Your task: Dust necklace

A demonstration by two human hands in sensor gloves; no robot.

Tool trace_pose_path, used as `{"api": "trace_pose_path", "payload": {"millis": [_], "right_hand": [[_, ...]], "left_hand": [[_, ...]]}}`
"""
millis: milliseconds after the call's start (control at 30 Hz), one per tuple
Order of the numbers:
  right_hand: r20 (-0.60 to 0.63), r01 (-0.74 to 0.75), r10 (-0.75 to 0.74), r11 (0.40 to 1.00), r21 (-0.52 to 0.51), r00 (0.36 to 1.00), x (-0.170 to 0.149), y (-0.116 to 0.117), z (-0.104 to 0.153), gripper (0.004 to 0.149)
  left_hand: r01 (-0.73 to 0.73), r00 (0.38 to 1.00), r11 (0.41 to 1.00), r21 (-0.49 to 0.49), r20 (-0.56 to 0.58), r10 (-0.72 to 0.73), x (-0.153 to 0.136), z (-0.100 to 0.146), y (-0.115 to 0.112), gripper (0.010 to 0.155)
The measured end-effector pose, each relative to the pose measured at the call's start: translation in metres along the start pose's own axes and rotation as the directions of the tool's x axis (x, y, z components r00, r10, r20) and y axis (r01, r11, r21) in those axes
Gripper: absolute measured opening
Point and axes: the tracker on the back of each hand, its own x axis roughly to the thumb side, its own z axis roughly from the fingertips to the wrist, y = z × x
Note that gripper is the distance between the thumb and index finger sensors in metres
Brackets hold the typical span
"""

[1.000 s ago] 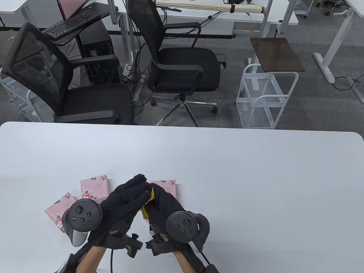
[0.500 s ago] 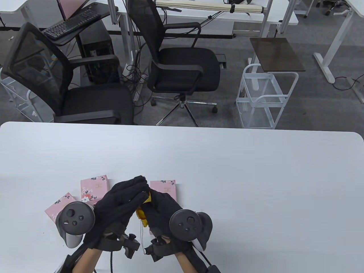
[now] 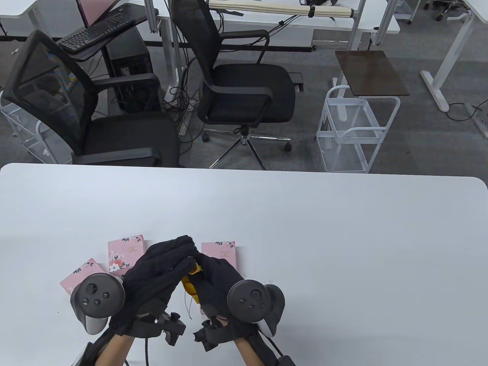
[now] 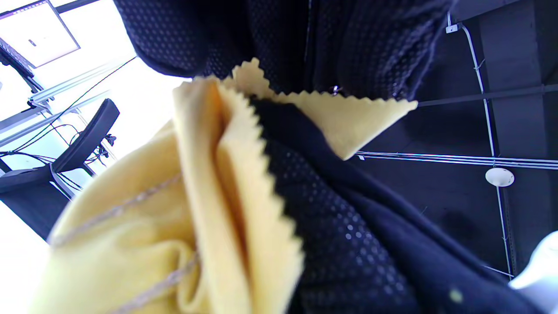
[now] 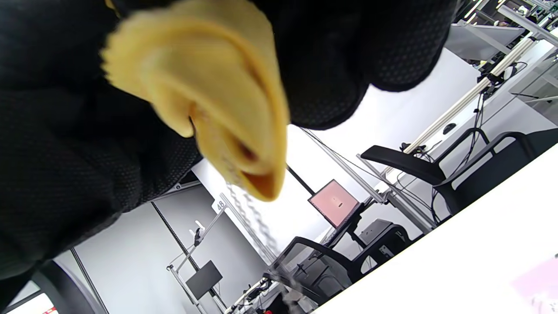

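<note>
Both gloved hands meet above the table's near edge. My right hand (image 3: 213,276) grips a folded yellow cloth (image 3: 189,286) with a zigzag edge, also seen as the cloth (image 5: 209,87). My left hand (image 3: 160,272) lies against it from the left, fingertips bent over the cloth's top (image 4: 340,113), where a small metal glint shows under them. The thin necklace chain (image 4: 117,211) runs across the cloth. Below it, the chain (image 3: 188,305) hangs loose toward the table, and the right wrist view shows this chain (image 5: 253,218) dangling too.
Three pink floral boxes lie on the white table (image 3: 305,228) around the hands: one (image 3: 126,251) behind the left hand, one (image 3: 82,276) at far left, one (image 3: 221,251) behind the right hand. Office chairs (image 3: 244,87) stand beyond the far edge.
My left hand and its tracker have drawn back toward the lower left. More of the cloth and the hanging chain show between the hands. The right hand has barely shifted.
</note>
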Motion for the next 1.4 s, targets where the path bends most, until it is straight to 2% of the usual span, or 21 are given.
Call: {"api": "trace_pose_path", "payload": {"millis": [333,567,1067,1233,1400], "right_hand": [[0.002,-0.014,0.014,1.0,0.015,1.0,0.002,0.004,0.0,0.036],[-0.018,-0.045,0.046,0.996,0.08,0.999,0.001,0.012,0.0,0.037],[-0.002,-0.07,0.071,0.995,0.074,0.997,0.004,0.015,0.002,0.039],[0.008,-0.093,0.093,0.995,0.032,0.996,0.004,0.017,0.004,0.035],[0.019,-0.09,0.09,0.996,0.001,0.996,0.004,0.017,0.005,0.038]], "left_hand": [[0.003,1.0,1.0,-0.003,0.003,-0.003,0.0,0.0,-0.001,0.038],[-0.003,1.0,1.0,0.002,-0.007,0.003,-0.002,-0.001,0.0,0.038],[-0.012,1.0,1.0,-0.009,-0.002,0.012,-0.002,-0.001,-0.001,0.038],[-0.014,1.0,1.0,-0.005,0.004,0.014,-0.001,0.0,0.0,0.038],[-0.025,1.0,1.0,-0.004,0.003,0.025,-0.001,0.0,0.0,0.038]]}}
